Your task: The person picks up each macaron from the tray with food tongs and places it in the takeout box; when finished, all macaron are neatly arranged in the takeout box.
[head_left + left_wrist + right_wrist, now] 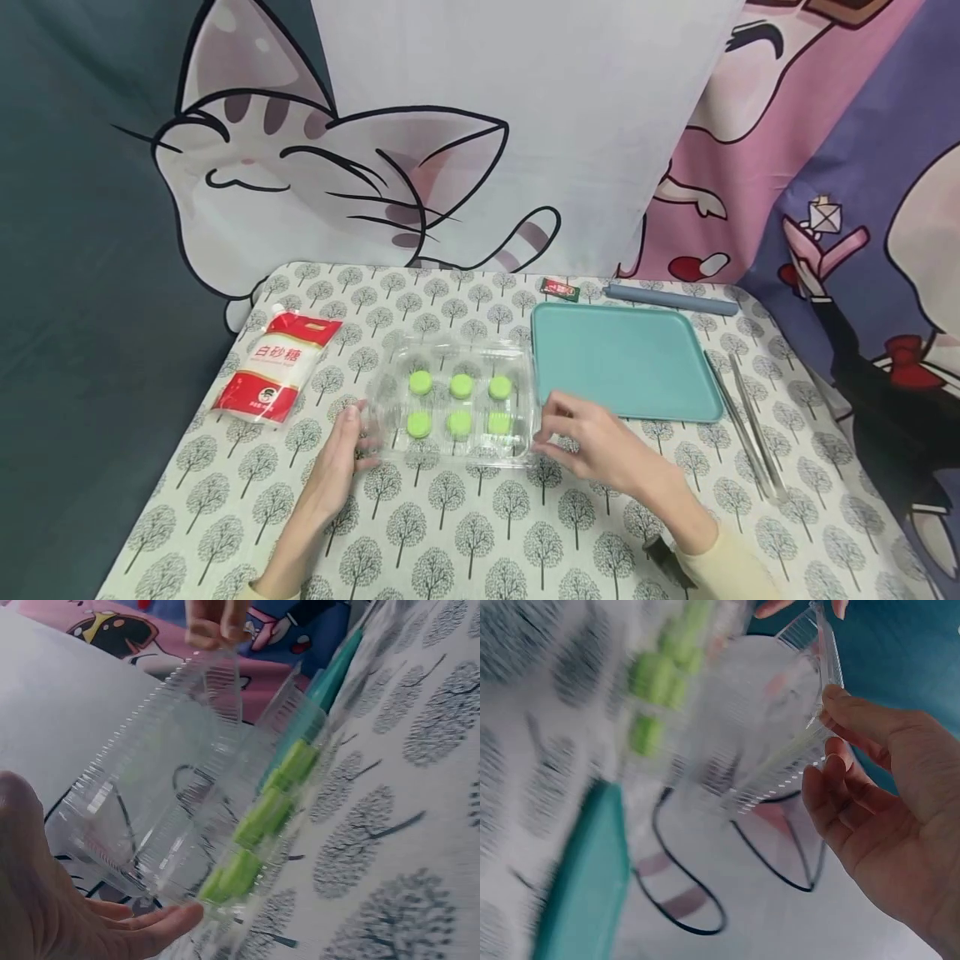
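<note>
A clear plastic container (453, 446) stands on the table with its hinged lid (161, 742) raised. Small round green pieces (460, 423), with a macaron-like layered look, sit in two rows inside it. My right hand (592, 442) pinches the lid's edge at its right end, thumb against the rim in the right wrist view. At the opposite end my left hand (337, 462) rests by the container's corner, its fingers (161, 926) mostly straight and touching the plastic, the thumb held apart.
A teal tray (622, 358) lies right of the container. Long metal tongs (753, 429) are beside it, with a grey-blue rod (671, 300) and a small red-green packet (560, 289) behind. A red and white sugar bag (277, 367) lies to the left.
</note>
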A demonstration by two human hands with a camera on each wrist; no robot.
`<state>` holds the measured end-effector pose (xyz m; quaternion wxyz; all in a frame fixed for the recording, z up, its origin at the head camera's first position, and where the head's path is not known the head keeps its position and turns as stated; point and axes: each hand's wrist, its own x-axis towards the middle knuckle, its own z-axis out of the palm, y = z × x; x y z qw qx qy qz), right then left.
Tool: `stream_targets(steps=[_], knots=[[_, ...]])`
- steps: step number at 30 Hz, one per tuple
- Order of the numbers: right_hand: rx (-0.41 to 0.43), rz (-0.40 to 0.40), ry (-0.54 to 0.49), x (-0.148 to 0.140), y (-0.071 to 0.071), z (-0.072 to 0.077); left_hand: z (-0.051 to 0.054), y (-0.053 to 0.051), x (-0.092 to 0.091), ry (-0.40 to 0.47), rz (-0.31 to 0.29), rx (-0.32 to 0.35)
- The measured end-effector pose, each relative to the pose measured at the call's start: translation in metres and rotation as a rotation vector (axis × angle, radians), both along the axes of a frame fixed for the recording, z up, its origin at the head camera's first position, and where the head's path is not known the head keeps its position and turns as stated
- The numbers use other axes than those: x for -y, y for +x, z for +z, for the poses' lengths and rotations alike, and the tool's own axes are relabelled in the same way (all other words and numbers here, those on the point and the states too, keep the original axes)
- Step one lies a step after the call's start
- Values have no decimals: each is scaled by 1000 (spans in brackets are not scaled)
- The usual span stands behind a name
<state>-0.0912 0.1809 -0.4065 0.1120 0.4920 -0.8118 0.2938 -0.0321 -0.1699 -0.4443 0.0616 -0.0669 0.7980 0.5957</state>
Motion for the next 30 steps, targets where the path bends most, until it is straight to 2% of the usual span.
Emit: stream_targets(steps=[3,7,11,14,22,26,30], knots=[[43,-5,3,-1,6,-17,-7,2,-2,-4,45,29],[77,-27,9,-2,11,-34,-16,4,-5,62,101,58],[105,-48,-14,-2,14,-45,-23,4,-7,125,128,59],[164,-62,-58,-2,17,-50,-26,4,-8,146,140,49],[396,-201,-159,3,23,-57,-29,2,-13,184,168,-4],[548,-287,-161,7,27,-56,-29,3,-16,188,170,-2],[747,-379,-161,10,30,-52,-28,5,-16,175,170,12]])
